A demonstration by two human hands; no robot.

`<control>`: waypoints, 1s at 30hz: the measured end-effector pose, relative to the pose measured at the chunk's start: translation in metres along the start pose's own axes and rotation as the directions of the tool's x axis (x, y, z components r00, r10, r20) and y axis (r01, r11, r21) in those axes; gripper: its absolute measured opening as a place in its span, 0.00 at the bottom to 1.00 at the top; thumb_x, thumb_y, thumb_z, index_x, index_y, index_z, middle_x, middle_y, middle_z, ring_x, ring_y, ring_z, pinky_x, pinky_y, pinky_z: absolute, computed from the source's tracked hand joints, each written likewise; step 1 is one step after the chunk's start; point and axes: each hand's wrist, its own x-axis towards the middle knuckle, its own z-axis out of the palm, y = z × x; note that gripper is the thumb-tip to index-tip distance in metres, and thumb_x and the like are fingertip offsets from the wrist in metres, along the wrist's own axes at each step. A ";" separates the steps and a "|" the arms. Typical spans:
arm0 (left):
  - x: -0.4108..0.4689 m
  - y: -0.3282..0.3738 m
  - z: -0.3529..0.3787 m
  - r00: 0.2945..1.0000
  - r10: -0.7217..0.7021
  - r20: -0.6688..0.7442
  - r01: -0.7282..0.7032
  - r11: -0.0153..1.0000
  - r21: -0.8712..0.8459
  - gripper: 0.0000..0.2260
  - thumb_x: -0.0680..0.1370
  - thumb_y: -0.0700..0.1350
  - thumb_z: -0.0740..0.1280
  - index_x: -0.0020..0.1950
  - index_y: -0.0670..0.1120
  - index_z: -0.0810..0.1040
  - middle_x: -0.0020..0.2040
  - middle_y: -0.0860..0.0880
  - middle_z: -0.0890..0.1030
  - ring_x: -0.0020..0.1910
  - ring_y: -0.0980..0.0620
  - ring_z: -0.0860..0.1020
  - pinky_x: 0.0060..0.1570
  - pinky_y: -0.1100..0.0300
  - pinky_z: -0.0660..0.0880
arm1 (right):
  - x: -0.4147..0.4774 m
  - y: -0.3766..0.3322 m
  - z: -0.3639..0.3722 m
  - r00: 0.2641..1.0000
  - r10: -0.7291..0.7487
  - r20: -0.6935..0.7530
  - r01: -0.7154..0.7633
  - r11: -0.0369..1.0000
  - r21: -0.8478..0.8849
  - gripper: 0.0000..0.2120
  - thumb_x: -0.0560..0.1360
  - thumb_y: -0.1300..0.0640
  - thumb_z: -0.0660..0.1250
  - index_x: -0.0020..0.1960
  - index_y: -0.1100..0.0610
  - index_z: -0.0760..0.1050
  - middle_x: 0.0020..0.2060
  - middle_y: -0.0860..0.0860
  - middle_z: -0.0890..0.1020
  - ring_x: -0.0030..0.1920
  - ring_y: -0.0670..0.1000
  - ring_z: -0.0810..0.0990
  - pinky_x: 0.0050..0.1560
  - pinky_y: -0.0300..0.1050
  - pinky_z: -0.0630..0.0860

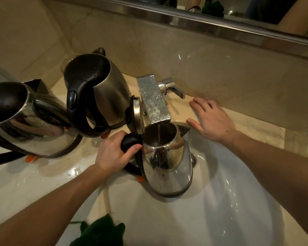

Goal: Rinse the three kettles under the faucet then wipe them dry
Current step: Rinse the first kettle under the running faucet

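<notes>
At the centre of the frame, the shiny stainless-steel kettle with the flipped-up lid [167,162] sits under the square chrome faucet [154,101], a thin stream of water falling into its open mouth, above the white oval sink basin [220,201]. Your left hand [114,153] is wrapped around its black handle. Your right hand [211,118], right of centre, lies flat with fingers spread on the beige marble counter [256,132], near the chrome lever. At left, a dull steel kettle with a black handle [103,93] and a mirror-bright steel kettle at the frame's left edge [25,119] stand on the wet counter. A dark green cloth [101,233] lies at the bottom edge.
</notes>
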 end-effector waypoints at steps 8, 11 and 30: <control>0.004 0.002 -0.001 0.999 0.047 -0.006 -0.047 0.999 -0.005 0.32 0.75 0.70 0.52 0.47 0.42 0.77 0.38 0.47 0.79 0.35 0.48 0.77 0.35 0.58 0.71 | 0.001 0.001 0.000 1.000 0.004 0.015 -0.004 1.000 0.001 0.32 0.80 0.35 0.49 0.76 0.53 0.59 0.74 0.50 0.64 0.68 0.55 0.64 0.69 0.51 0.63; 0.003 0.001 0.000 0.999 0.053 -0.008 -0.053 0.999 0.001 0.32 0.75 0.70 0.52 0.47 0.43 0.77 0.38 0.48 0.79 0.35 0.50 0.76 0.35 0.60 0.69 | 0.001 0.001 0.001 1.000 0.001 0.021 -0.001 1.000 0.001 0.32 0.80 0.35 0.48 0.76 0.53 0.59 0.74 0.50 0.64 0.69 0.55 0.64 0.69 0.51 0.63; 0.000 -0.002 -0.001 0.999 0.022 -0.026 -0.023 0.999 -0.040 0.33 0.74 0.71 0.52 0.48 0.42 0.77 0.38 0.47 0.79 0.35 0.49 0.76 0.35 0.61 0.70 | 0.001 0.001 0.000 1.000 0.008 0.029 -0.008 1.000 -0.013 0.34 0.79 0.34 0.46 0.75 0.55 0.61 0.72 0.52 0.67 0.65 0.56 0.66 0.68 0.52 0.66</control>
